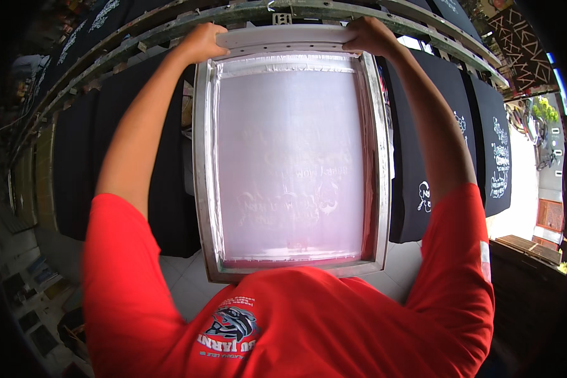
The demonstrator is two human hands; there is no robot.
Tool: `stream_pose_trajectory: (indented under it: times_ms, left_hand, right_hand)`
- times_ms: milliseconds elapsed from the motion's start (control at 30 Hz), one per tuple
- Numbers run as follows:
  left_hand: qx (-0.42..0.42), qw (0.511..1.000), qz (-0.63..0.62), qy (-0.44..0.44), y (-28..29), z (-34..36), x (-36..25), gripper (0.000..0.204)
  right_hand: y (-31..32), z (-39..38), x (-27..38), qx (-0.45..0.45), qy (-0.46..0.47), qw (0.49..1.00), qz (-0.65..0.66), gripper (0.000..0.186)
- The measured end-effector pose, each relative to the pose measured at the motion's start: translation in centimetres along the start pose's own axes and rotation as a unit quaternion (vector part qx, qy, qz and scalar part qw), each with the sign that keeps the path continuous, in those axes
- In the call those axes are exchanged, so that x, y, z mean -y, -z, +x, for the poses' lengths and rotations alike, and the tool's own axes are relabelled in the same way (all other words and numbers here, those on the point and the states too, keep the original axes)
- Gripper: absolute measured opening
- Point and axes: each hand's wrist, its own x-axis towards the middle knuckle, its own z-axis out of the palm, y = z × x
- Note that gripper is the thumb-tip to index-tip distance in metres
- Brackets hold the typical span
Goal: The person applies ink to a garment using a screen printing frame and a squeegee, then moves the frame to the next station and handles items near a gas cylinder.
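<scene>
My left hand point(203, 43) and my right hand point(373, 39) are closed on the two ends of a wide pale squeegee point(283, 39) with a row of small dark dots along it. It lies across the far end of a screen-printing frame point(379, 189). The frame has metal sides and a pale, translucent mesh point(290, 126) with faint white lettering and drawings. White ink shows along the mesh's far edge and left side. Both arms are stretched forward, and the frame's near edge is close to my red shirt.
Dark fabric panels lie on both sides, at the left point(126, 126) and at the right point(416, 145); the right ones bear white prints. A long metal rail point(422, 28) runs behind the frame. Pale floor tiles point(186, 283) show below. At the far right is a bright opening.
</scene>
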Motion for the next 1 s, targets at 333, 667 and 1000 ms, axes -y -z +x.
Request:
stream_pose_trajectory:
  times_ms: [333, 667, 1000]
  left_hand:
    - [-0.042, 0.998, 0.031, 0.043, -4.4, -5.8, -2.9, 0.029]
    - [-0.014, 0.993, -0.008, 0.114, -11.7, -34.7, -17.5, 0.040]
    - [0.021, 0.997, -0.048, 0.049, -10.1, -38.4, -19.2, 0.032]
  right_hand:
    - [-2.3, -6.9, 3.9, -0.012, -0.064, 0.998, 0.004, 0.032]
    - [-2.1, -35.1, 19.4, 0.028, -0.083, 0.994, 0.061, 0.022]
    - [-0.2, -38.9, 22.4, 0.048, -0.074, 0.993, 0.080, 0.016]
